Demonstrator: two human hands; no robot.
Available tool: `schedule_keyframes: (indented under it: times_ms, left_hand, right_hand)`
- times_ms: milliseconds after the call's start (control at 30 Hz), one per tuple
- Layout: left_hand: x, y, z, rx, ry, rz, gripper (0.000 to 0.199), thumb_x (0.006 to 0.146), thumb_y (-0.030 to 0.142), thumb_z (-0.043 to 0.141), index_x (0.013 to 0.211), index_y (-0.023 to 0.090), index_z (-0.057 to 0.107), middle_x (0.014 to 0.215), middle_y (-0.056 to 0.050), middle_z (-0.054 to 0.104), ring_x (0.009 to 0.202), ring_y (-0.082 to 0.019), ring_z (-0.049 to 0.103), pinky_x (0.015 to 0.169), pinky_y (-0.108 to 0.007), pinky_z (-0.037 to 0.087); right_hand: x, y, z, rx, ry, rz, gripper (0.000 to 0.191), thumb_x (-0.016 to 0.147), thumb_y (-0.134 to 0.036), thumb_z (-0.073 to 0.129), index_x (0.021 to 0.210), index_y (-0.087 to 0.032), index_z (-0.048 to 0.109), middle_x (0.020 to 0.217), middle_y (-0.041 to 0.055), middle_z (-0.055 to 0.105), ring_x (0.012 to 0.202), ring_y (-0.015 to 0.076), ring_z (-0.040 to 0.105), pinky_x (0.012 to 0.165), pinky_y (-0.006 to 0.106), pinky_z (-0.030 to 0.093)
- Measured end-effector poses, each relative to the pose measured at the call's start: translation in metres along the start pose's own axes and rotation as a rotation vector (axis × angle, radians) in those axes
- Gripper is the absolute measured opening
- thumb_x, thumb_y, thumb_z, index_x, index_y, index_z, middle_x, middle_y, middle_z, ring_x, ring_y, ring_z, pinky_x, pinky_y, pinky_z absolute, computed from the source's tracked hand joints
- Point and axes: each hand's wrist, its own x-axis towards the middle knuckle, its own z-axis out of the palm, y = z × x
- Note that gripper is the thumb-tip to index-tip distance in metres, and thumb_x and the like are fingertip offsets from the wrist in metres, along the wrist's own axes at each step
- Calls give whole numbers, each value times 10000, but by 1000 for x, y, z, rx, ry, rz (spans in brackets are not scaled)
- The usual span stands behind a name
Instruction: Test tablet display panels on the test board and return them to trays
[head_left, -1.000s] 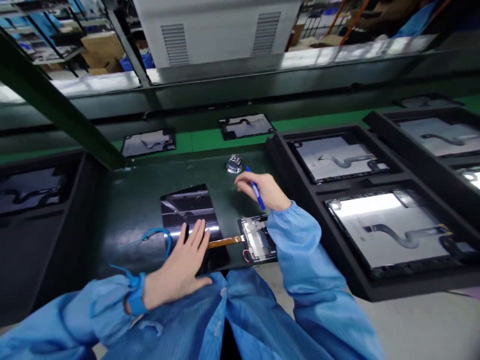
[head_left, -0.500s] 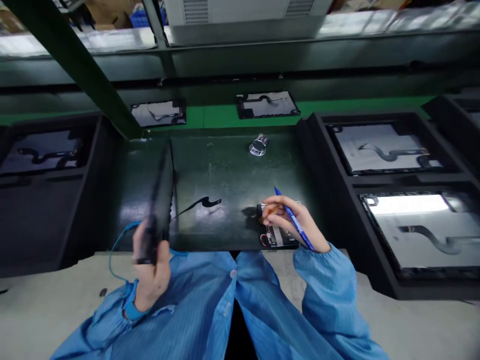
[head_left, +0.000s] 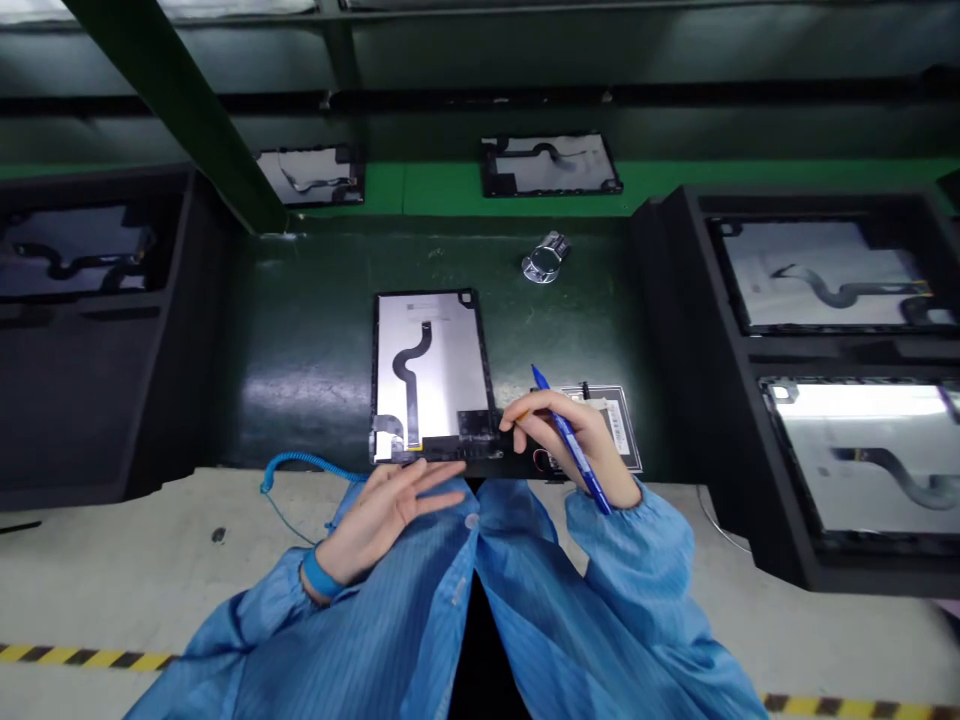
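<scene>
A display panel (head_left: 450, 350) with a curved black ribbon cable (head_left: 409, 375) lies back side up on the dark green bench (head_left: 300, 350). Fingers spread and holding nothing, my left hand (head_left: 394, 508) is at the panel's lower edge. My right hand (head_left: 574, 435) is right of the panel's lower right corner, with a blue pen (head_left: 574, 440) resting across it. Its thumb and index finger pinch a small orange-brown thing, too small to name. Partly under this hand lies a flat component with a white label (head_left: 619, 428) and a red wire.
A round metallic object (head_left: 544, 260) stands toward the back of the bench. Black trays (head_left: 679, 400) holding panels flank both sides. Two more panels (head_left: 551, 165) lie on the green strip behind. A green post (head_left: 187, 120) slants at the left, and a blue coiled cord (head_left: 307, 458) hangs near my left wrist.
The panel that my left hand held upright now lies flat on the bench, and that hand has let go. The view has tilted down. My right hand still has the pen.
</scene>
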Motion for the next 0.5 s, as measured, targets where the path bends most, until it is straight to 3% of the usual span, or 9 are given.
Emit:
schedule_keyframes:
  times_ms: [100,167,233,300,367,433,500]
  left_hand:
    - [-10,16,-14,121,-316,-357,464,961,518,485,1065,175,779,1138,-139,771,1091,-276,725,963,-437,557]
    - [-16,38,-16,339,-415,-373,552,989,533,396,956,171,811,914,-122,801,847,-240,757,839,-378,579]
    - [-16,66,-9,618,-403,-155,516,1002,498,421,838,193,803,738,-73,769,672,-198,699,704,-327,553]
    - [-2,95,5,908,-336,186,434,1012,448,452,880,199,782,772,-53,754,717,-188,668,707,-317,519]
    - [29,118,20,1214,-205,581,339,1003,366,481,917,184,754,925,-73,752,819,-204,656,785,-348,504]
    - [69,132,32,1456,11,936,252,976,252,492,988,155,724,1022,-113,721,976,-259,636,919,-425,476]
    - [107,137,38,1672,137,1052,248,970,219,473,988,123,701,1079,-168,670,1063,-315,599,963,-491,456]
  right_hand:
    - [2,-5,4,25,-3,4,159,989,-348,605,944,-212,675,753,7,697,573,125,619,609,285,518]
    - [2,-7,6,46,-17,7,153,984,-338,609,933,-204,665,749,3,676,549,112,594,568,268,496]
    - [3,-7,8,57,-28,0,160,988,-329,599,919,-198,660,713,-9,640,519,100,556,522,252,461]
    - [5,-6,9,47,-31,-5,169,994,-317,587,904,-195,661,683,-20,613,502,88,520,498,238,431]
    - [6,-6,12,22,-26,-4,149,992,-295,591,912,-195,668,689,-25,614,499,76,501,496,228,413]
    - [7,-6,14,5,-24,-8,119,990,-272,595,946,-197,677,708,-27,627,504,67,497,503,220,407]
    - [8,-6,17,3,-23,-16,110,992,-259,592,970,-199,681,718,-29,634,506,63,495,509,216,405]
